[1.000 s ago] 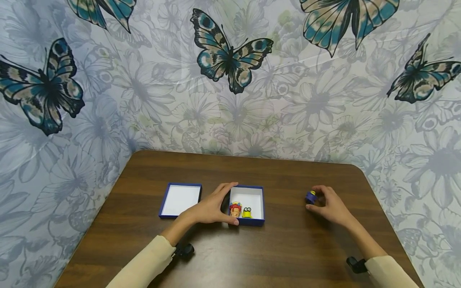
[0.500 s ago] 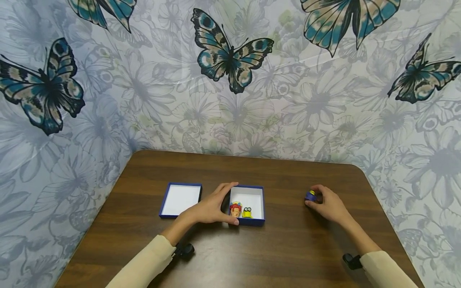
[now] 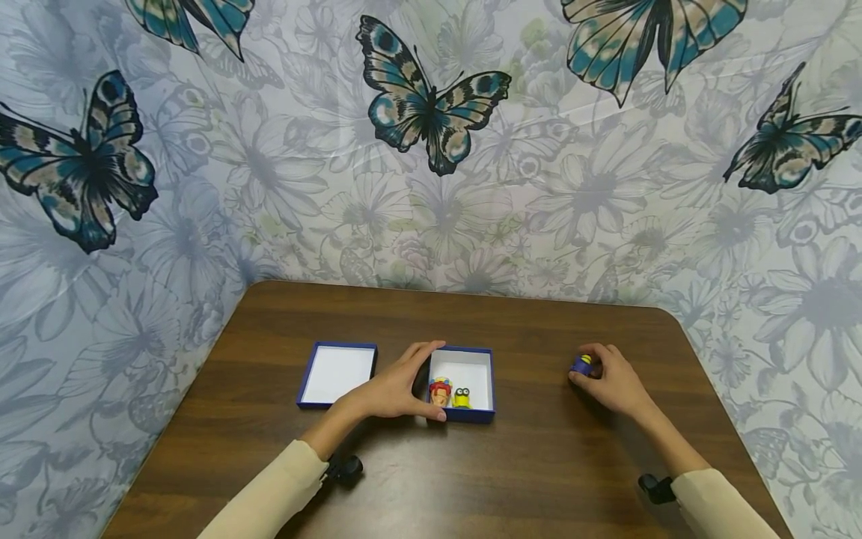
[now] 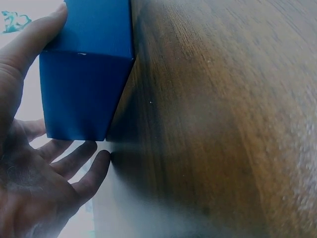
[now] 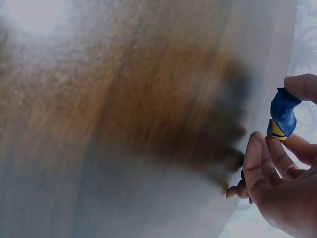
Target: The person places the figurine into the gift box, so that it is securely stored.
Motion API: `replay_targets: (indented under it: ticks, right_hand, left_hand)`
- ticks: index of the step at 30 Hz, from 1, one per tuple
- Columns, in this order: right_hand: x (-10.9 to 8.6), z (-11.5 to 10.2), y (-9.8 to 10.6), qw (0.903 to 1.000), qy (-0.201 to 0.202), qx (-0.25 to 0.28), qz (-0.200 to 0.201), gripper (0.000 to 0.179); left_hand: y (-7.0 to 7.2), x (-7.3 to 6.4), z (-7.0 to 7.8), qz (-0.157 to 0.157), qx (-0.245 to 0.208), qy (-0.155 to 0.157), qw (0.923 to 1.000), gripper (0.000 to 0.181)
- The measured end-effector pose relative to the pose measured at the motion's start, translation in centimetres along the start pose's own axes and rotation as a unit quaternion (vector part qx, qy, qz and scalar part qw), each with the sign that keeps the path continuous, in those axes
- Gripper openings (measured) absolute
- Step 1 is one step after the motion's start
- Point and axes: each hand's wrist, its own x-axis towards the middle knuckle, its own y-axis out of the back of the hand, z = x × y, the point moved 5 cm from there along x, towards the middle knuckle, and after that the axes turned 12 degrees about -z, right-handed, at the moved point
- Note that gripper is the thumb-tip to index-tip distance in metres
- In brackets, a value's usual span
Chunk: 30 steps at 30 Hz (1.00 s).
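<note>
My left hand (image 3: pixel 390 389) grips a blue box (image 3: pixel 492 397) at its left side, thumb on the near wall and fingers reaching to the far corner. In the left wrist view the thumb lies along the box's blue wall (image 4: pixel 81 94). Inside the white interior lie a figurine with a red top (image 3: pixel 441 392) and a green-yellow figurine with big round eyes (image 3: pixel 462 398). Off to the right, my right hand (image 3: pixel 616 382) pinches a small blue and yellow toy figure (image 5: pixel 284 111) between thumb and fingers; part of it is covered by the fingers.
Left of the box sits its blue-edged lid (image 3: pixel 339 374), white inside up, partly behind the left hand. A small brown thing (image 5: pixel 237 190) shows beside the right fingers in the right wrist view. The wooden table (image 3: pixel 512 479) ends at a butterfly-print cloth (image 3: pixel 444 224).
The right hand has shifted very slightly to the left, and the blue toy figure has tilted a little in its fingers. The left hand and box have stayed put.
</note>
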Motion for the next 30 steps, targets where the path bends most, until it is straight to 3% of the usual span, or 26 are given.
replay_targets:
  ticks: [16, 30]
  right_hand:
    - [0.1, -0.3, 1.3, 0.9995, 0.001, 0.028, 0.012, 0.049]
    - [0.4, -1.4, 1.2, 0.998, 0.043, 0.042, 0.02, 0.058]
  left_hand:
    - [0.0, 0.1, -0.2, 0.003, 0.004, -0.002, 1.0, 0.121]
    - [0.0, 0.2, -0.1, -0.001, 0.001, -0.001, 1.0, 0.121]
